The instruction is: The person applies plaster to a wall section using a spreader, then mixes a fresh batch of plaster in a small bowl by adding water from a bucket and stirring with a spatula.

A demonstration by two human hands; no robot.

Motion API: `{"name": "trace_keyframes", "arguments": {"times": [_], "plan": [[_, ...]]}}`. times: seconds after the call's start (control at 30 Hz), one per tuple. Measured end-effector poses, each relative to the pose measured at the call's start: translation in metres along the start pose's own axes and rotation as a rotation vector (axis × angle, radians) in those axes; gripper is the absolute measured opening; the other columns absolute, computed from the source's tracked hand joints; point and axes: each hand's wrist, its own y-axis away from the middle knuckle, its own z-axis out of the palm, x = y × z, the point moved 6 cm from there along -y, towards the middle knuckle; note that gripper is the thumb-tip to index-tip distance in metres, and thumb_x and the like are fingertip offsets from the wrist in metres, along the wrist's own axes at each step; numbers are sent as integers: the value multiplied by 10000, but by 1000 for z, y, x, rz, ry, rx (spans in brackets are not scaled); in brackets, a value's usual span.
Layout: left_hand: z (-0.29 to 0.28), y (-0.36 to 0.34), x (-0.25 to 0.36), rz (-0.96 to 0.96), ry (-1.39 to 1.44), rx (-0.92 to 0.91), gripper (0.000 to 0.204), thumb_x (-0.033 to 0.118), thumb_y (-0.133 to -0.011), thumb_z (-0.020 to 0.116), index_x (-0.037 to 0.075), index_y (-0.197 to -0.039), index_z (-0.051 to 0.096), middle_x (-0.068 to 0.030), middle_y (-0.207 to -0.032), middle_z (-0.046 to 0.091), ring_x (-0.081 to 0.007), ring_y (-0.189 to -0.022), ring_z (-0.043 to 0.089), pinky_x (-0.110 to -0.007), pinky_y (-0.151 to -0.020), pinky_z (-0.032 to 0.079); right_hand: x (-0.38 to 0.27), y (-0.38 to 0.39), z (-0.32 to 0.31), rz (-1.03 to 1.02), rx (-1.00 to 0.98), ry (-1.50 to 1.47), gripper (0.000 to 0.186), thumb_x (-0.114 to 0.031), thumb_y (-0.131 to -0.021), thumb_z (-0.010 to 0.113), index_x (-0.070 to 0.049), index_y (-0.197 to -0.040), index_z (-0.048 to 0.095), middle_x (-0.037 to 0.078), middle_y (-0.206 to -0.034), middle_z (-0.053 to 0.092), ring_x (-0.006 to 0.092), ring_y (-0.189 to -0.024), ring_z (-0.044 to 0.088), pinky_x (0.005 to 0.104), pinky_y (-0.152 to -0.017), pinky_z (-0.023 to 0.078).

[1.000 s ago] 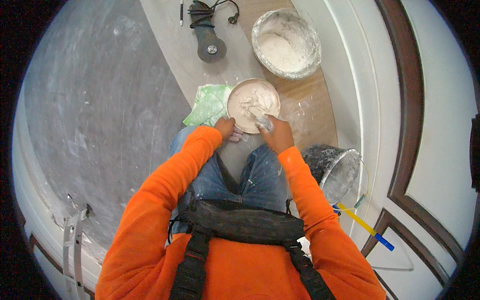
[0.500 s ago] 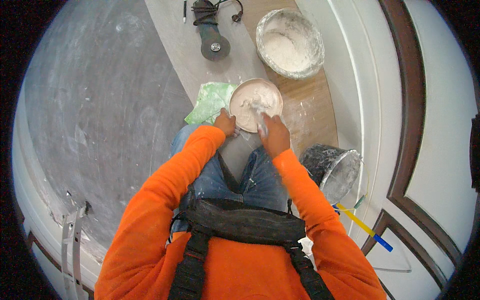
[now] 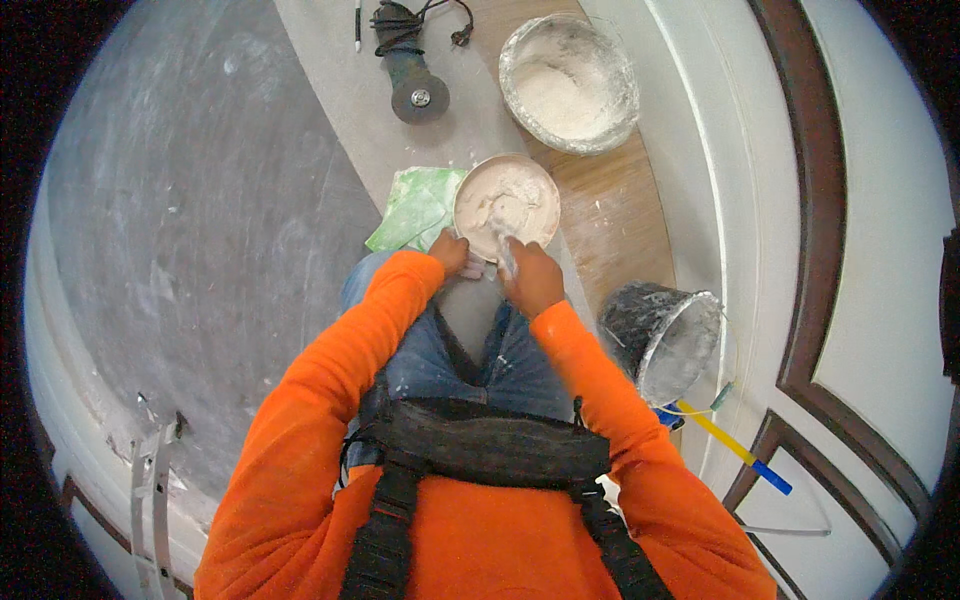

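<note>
A round tub of creamy, off-white plaster paste stands in front of my knees. At its near left edge my left hand is closed and steadies the rim, though the fingertips are partly hidden. Fingers wrapped round its handle, my right hand holds a plaster-smeared putty knife, its blade dipped in the paste by the near side. Ridges and a hollow mark the paste surface. Beside the tub on the left lies a green and white plastic bag, dusted with powder.
Beyond the tub rests an angle grinder with its black cord, and a pen-like stick. A larger bucket of pale powder stands at far right. A tipped black bucket and a yellow-blue handle are at right; a ladder is at left.
My right hand has moved left with the putty knife, toward the tub's near left side. The paste has a different shape on top. My left hand stays at the rim.
</note>
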Motion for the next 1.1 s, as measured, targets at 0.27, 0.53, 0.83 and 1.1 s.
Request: {"name": "trace_keyframes", "arguments": {"times": [0.27,0.53,0.83,1.1], "plan": [[3,47,51,52,-394,168,544,108,-806,552,-81,-1236,278,-315,-898,606,-331,-690,669,-416,-550,528,89,-12,-37,327,411,-286,366,-281,-777,657,-47,-1059,645,247,-947,651,429,-862,622,456,-796,494],[4,26,37,144,-396,177,571,146,-805,596,-51,-1248,296,-341,-997,595,-463,-966,591,-478,-873,460,44,-55,-20,122,231,56,463,-291,-782,658,-80,-1186,579,221,-913,631,383,-862,624,463,-751,505],[6,67,74,-55,-232,113,555,132,-839,576,-45,-1278,286,-321,-994,608,-429,-875,636,-448,-806,508,58,-31,-32,-8,152,11,437,-291,-798,640,-77,-1175,584,215,-924,622,370,-845,619,459,-750,496],[0,41,50,110,-458,207,619,155,-836,592,-81,-1305,264,-315,-996,613,-424,-914,629,-441,-816,502,33,-31,-8,-17,63,77,460,-333,-799,625,-45,-1156,586,217,-945,644,373,-892,619,455,-773,495]]}}
